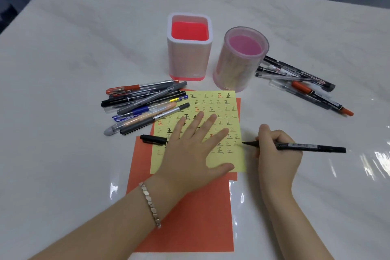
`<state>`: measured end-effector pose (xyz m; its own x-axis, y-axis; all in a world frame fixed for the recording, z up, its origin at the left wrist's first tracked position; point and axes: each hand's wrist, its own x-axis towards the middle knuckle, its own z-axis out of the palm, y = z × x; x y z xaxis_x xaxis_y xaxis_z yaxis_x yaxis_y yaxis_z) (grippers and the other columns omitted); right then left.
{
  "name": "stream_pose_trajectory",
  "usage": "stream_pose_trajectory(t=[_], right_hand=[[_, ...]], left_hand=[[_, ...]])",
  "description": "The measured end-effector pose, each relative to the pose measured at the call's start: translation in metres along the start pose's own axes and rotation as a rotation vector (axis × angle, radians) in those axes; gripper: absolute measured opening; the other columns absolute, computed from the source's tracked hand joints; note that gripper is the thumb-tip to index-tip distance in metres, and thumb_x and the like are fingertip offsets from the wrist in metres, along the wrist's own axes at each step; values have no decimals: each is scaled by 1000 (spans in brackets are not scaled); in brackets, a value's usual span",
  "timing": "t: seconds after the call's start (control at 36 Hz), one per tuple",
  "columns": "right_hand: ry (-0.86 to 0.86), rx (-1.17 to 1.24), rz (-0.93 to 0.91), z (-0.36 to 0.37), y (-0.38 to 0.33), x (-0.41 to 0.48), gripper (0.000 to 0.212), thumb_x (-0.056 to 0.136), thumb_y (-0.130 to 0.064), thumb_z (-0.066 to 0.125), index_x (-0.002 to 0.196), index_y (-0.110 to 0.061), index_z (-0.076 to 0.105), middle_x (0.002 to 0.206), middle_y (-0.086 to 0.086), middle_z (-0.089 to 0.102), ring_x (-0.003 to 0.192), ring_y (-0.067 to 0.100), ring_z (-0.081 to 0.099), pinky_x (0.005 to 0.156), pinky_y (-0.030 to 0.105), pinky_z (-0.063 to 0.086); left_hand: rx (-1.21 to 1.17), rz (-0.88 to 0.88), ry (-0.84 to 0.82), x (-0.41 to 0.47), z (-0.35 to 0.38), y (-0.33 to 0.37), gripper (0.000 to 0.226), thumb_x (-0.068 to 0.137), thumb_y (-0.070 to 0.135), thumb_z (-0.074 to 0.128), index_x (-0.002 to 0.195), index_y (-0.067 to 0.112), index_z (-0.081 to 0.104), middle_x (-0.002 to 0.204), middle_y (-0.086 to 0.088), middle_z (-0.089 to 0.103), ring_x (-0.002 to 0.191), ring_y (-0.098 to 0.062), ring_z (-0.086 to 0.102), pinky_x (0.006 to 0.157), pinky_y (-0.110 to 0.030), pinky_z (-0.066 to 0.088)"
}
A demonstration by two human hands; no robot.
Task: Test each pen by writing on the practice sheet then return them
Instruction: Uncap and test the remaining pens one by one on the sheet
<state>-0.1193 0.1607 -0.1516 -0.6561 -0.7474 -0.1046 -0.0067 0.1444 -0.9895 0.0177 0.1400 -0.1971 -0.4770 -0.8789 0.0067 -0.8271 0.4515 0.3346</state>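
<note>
Cap (153,139) lies at the left edge of the sheet (211,99). Left hand (190,150), fingers spread flat, pins the sheet. Right hand (276,154) pinches the pen (310,146): axis near-horizontal, tip leftward at the sheet's right edge. Right pen pile (301,82) lies well apart.

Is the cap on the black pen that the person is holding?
No, the black pen in the right hand shows a bare tip, and a black cap lies by the left hand.
</note>
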Motion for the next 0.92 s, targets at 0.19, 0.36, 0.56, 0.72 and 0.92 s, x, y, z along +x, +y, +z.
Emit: stream_pose_trajectory(t=[0.19,0.36,0.56,0.72,0.92], right_hand=[[-109,74,71,3,-9,-15,25,91,-3,52,67,-1,45,35,-9,33,32,3,30,35,9,28],[-179,9,34,9,-8,-18,30,88,-6,57,62,-3,44,37,-12,35,35,0,33,36,8,27],[-259,-97,-8,11,2,-15,36,83,-15,65,54,-10,44,45,-6,39,43,2,35,42,11,27],[-355,-102,-67,12,-3,-18,28,84,-16,64,57,-11,57,47,-7,56,47,1,48,48,9,36],[-522,88,58,-1,-20,-23,59,78,-71,40,80,-24,76,76,8,75,94,17,68,85,26,47]], left_hand=[[-32,1,-28,-16,-21,-17,73,80,69,25,142,33,32,153,1,23,141,-16,18,112,-36,5],[-82,66,230,-33,-46,-45,38,86,28,43,114,13,64,114,0,65,106,-14,53,94,-36,38],[83,79,142,-49,-55,-85,33,82,27,42,92,14,71,95,1,66,84,-17,54,69,-29,46],[-39,-41,220,-49,-54,-71,20,80,32,50,78,20,65,78,9,64,78,-10,48,67,-28,43],[-735,-245,264,-46,-75,-16,15,84,20,65,85,33,58,92,28,60,90,8,55,76,-3,37]])
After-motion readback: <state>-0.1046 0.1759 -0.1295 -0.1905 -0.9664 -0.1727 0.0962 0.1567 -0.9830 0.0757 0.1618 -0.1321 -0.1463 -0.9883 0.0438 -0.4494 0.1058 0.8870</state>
